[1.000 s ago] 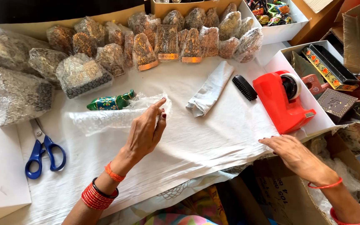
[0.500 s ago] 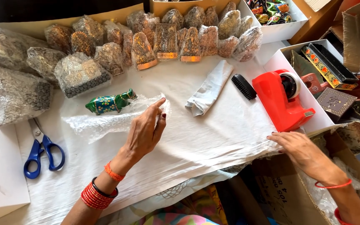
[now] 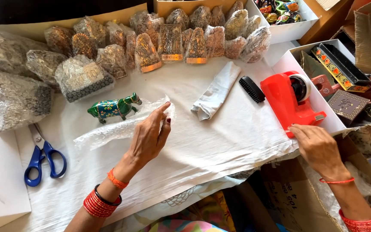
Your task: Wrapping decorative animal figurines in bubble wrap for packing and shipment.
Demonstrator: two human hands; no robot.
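Observation:
My left hand (image 3: 149,137) rests on the white cloth and pinches the right end of a clear bubble wrap sheet (image 3: 108,131) that lies flat in front of me. Just behind the sheet stands a small green painted elephant figurine (image 3: 112,107). My right hand (image 3: 318,146) reaches to the front of a red tape dispenser (image 3: 288,101), fingertips touching its low cutter end, with fingers stretched and nothing visibly held.
Several bubble-wrapped figurines (image 3: 168,41) line the back of the table. Blue scissors (image 3: 44,157) lie at the left, with a folded white cloth (image 3: 215,92) and a black brush (image 3: 252,89) in the middle. Boxes of painted items (image 3: 340,64) stand at the right.
My right hand moved from the table's front edge up to the tape dispenser. My left hand stayed on the bubble wrap's end.

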